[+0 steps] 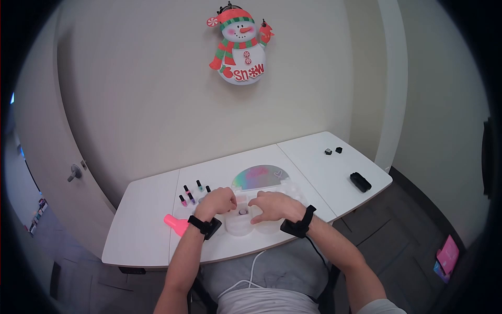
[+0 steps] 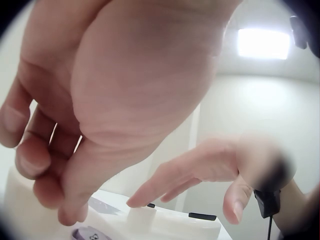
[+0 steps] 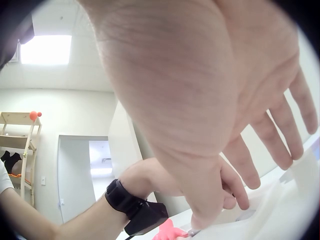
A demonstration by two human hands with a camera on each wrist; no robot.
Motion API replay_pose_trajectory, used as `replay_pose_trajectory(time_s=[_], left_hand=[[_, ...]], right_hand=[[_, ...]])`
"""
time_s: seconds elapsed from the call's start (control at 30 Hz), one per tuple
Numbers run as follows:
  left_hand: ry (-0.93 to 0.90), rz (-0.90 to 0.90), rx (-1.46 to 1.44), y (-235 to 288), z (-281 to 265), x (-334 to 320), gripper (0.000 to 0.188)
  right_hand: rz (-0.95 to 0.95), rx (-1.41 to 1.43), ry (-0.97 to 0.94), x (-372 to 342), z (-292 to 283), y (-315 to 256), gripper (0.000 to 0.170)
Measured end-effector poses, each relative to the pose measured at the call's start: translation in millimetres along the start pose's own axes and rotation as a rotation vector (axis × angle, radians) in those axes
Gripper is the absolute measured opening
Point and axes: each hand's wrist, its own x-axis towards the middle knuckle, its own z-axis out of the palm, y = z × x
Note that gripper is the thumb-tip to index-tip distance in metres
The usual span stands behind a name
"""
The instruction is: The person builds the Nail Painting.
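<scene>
A whitish translucent container (image 1: 239, 228) stands on the table below both hands, with a small purplish item (image 1: 243, 212) in its middle. My left hand (image 1: 218, 200) is over its left side; in the left wrist view that hand (image 2: 120, 95) has curled fingers, thumb and fingertips together, with nothing visible between them. Over the right side reaches my right hand (image 1: 273, 205), its fingers extended and apart in the right wrist view (image 3: 200, 90). Whether its fingertips touch the container is unclear. In the left wrist view the purplish item (image 2: 90, 234) lies below the left fingertips.
An iridescent rounded panel (image 1: 259, 178) is behind the container. Several nail polish bottles (image 1: 199, 184) stand at the left, near a bright pink object (image 1: 177, 224). On the table's right lie a black case (image 1: 361, 181) and two small dark items (image 1: 328, 152).
</scene>
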Motion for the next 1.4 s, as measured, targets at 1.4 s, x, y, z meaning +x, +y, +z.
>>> replay_pose_trajectory(time_s=[1.4], left_hand=[[0.39,-0.123,0.144,-41.0,-21.4,-22.1,0.016]], right_hand=[[-0.037,-0.132,-0.091,-6.1,7.7,6.9,0.089]])
